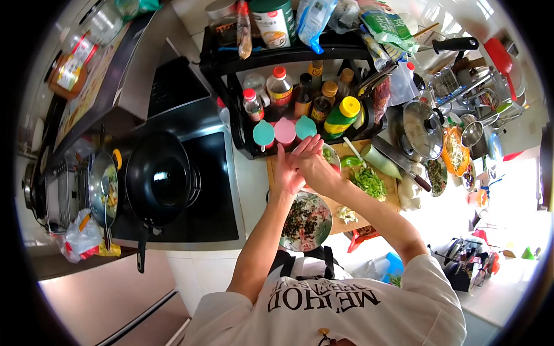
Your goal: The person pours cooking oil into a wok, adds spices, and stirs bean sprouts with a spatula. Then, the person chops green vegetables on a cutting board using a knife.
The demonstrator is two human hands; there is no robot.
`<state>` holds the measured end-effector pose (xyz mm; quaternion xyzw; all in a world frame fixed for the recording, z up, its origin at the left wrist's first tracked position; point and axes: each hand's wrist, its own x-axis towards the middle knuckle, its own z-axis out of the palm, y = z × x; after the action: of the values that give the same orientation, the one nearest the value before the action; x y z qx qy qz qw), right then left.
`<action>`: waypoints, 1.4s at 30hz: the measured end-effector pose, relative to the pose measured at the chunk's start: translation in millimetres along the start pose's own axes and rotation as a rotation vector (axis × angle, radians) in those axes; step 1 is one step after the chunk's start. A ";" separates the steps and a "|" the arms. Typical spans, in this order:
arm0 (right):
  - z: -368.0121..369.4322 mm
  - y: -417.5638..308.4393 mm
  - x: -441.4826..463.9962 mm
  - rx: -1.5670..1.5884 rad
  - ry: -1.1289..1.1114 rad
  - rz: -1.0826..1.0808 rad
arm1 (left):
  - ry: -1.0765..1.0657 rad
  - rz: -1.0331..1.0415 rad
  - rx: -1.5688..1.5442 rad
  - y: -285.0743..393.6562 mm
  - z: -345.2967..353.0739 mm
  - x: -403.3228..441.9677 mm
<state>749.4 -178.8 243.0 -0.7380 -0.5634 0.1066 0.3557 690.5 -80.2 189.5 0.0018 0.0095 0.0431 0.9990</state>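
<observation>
Two hands above a kitchen bench (pixel 247 164), seen from the head. The left hand (pixel 288 172) shows a pale palm, but its fingers lie partly behind the other, so whether they are spread or curled cannot be told. The right hand (pixel 310 161) crosses it in contact, its fingers extended rather than clenched. Neither hand visibly holds anything (a small piece between the palms could escape notice).

The patterned plate (pixel 324 228) lies just below the hands on the near side, close to the person's body, bearing a chopped mixture (pixel 299 219) of dark and pale pieces. This position presumably keeps the food within easy reach of both arms. The cutting board (pixel 393 193) lies beside and beyond it, probably so that the chopped greens (pixel 369 181) stay together on one surface. The knife (pixel 398 161) lies at the board's right side, apart from the hands, perhaps to leave the middle free.

Orientation: the plate, being round, has no marked long axis and points no particular way; its food side faces up. The knife's long axis runs obliquely, blade toward the upper left and handle toward the lower right, roughly in line with the pale green gourd (pixel 380 160) beside it.
</observation>
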 end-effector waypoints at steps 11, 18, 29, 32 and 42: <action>-58.4 -107.3 -31.2 -0.062 -0.097 0.112 | -0.100 -0.052 -0.031 -25.0 64.9 -69.4; -60.1 -146.8 -47.6 -0.146 0.074 0.046 | -0.139 -0.064 0.027 -28.3 96.8 -101.2; 11.3 -208.7 -118.3 -0.268 0.349 0.312 | -0.112 -0.073 -0.012 -31.9 108.0 -140.0; 29.5 -222.7 -128.5 -0.278 0.375 0.346 | -0.111 -0.148 0.041 -38.4 103.2 -146.7; 29.9 -224.8 -174.3 -0.308 0.455 0.413 | -0.091 -0.325 0.003 -81.8 96.1 -164.0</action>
<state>503.1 -299.7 323.9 -0.8863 -0.3179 -0.0775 0.3276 536.1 -176.1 288.3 0.0038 -0.0357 -0.1194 0.9922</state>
